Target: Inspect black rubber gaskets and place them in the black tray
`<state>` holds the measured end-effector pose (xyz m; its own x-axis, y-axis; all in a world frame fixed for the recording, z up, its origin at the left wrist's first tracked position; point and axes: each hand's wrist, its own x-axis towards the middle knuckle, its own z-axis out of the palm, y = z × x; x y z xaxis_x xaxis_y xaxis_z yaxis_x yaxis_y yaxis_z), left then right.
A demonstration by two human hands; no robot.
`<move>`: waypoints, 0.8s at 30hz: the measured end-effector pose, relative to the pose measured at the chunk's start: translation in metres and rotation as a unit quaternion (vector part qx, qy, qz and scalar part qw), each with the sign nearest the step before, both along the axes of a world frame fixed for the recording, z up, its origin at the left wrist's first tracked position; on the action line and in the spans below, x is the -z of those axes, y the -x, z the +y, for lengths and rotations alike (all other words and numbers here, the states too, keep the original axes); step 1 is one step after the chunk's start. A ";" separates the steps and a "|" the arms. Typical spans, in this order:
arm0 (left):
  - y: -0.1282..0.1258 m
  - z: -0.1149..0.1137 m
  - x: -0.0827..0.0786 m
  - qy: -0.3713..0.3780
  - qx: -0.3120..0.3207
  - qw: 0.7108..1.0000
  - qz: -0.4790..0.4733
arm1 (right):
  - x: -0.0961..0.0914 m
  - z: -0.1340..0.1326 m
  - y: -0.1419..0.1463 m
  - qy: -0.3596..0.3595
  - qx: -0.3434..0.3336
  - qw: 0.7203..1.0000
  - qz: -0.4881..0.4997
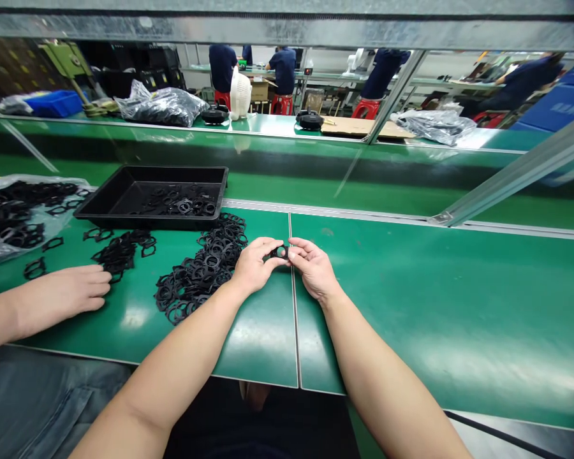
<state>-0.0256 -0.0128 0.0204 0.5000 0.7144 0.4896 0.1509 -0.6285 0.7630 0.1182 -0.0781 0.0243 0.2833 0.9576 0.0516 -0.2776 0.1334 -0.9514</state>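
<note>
Between my two hands, just above the green table, is a small black ring-shaped part with a round hole in its middle. My left hand pinches its left side with thumb and fingers. On the right side, the thumb and fingertips of my right hand close on the same part. A long heap of similar black ring-shaped parts lies on the table to the left of my left hand, partly behind my forearm.
A co-worker's hand touches a smaller pile of black parts at the left. Behind it stand a black tray with some parts and a plastic bag full of them. A metal post slants up at right.
</note>
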 end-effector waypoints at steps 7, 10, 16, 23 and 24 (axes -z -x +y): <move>0.000 -0.003 0.001 -0.018 -0.002 1.000 -0.004 | 0.002 0.001 0.000 0.005 0.008 1.000 0.012; -0.004 -0.006 0.003 0.035 -0.016 0.999 -0.024 | 0.000 0.001 0.000 0.012 0.011 1.000 0.021; -0.009 -0.008 0.000 0.318 0.007 0.931 -0.177 | -0.002 0.001 0.001 0.016 0.027 0.999 0.027; -0.008 -0.008 -0.009 0.468 0.019 0.853 -0.230 | 0.004 0.002 0.002 0.008 0.038 0.999 -0.032; -0.007 -0.008 -0.010 0.473 0.017 0.850 -0.231 | 0.004 0.003 0.002 0.007 0.038 0.999 -0.032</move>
